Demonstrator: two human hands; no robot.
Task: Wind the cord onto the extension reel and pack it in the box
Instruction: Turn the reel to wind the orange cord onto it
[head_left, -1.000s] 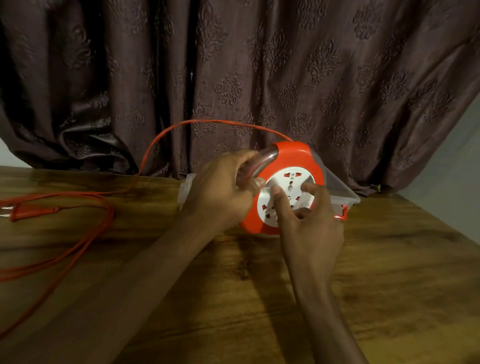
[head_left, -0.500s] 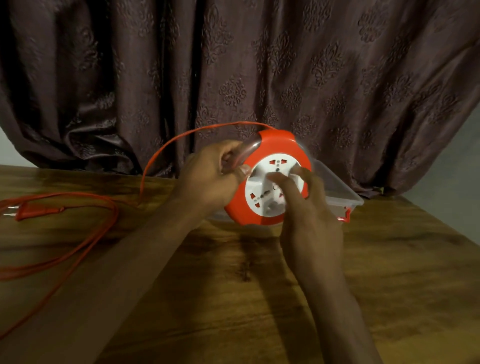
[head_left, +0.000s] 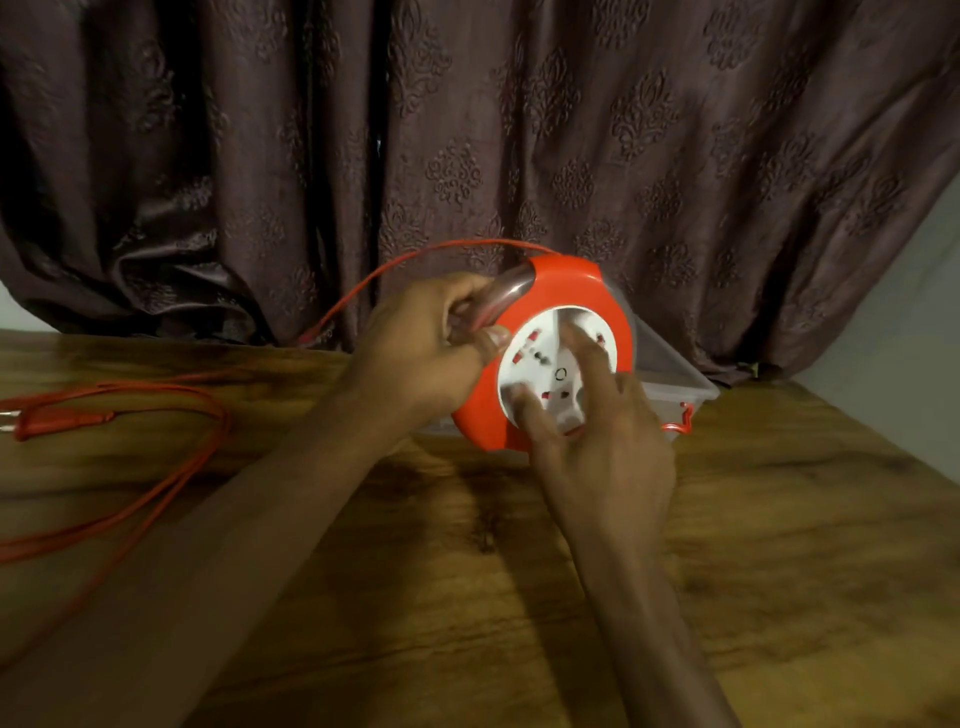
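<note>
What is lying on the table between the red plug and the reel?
In the head view, loops of loose red cord lie on the table between the plug and the reel.

This looks like a room in a home. A heavy brown curtain (head_left: 519, 130) with an embossed floral pattern hangs along the far side, behind a glossy wood-grain counter (head_left: 467, 597), and a plain pale wall (head_left: 893, 312) shows at far right.
</note>
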